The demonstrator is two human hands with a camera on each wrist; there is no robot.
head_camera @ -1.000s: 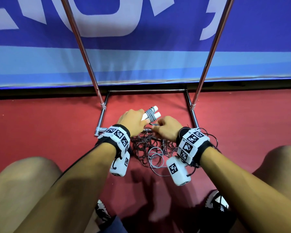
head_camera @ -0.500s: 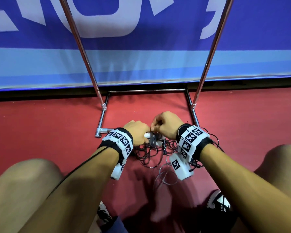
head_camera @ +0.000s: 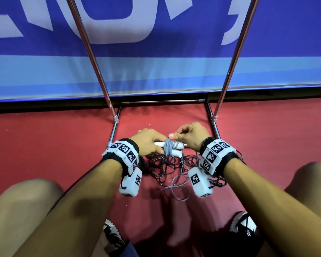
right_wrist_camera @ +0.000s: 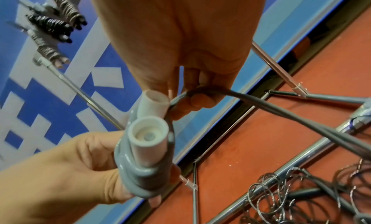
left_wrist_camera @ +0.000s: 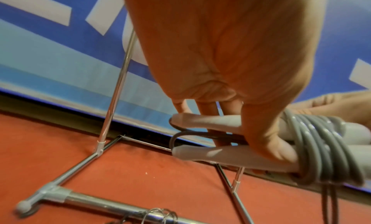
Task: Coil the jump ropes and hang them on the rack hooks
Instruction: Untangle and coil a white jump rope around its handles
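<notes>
- The left hand curls its grip round the two white handles of the grey jump rope, held side by side low above the red floor.
- The right hand pinches the grey cord just beside the wraps; most of its fingers are hidden.
- A tangle of dark ropes lies on the floor beneath, partly hidden by the wrists.
- The rack is cut off at the top; blurred coiled ropes hang there in the right wrist view.
</notes>
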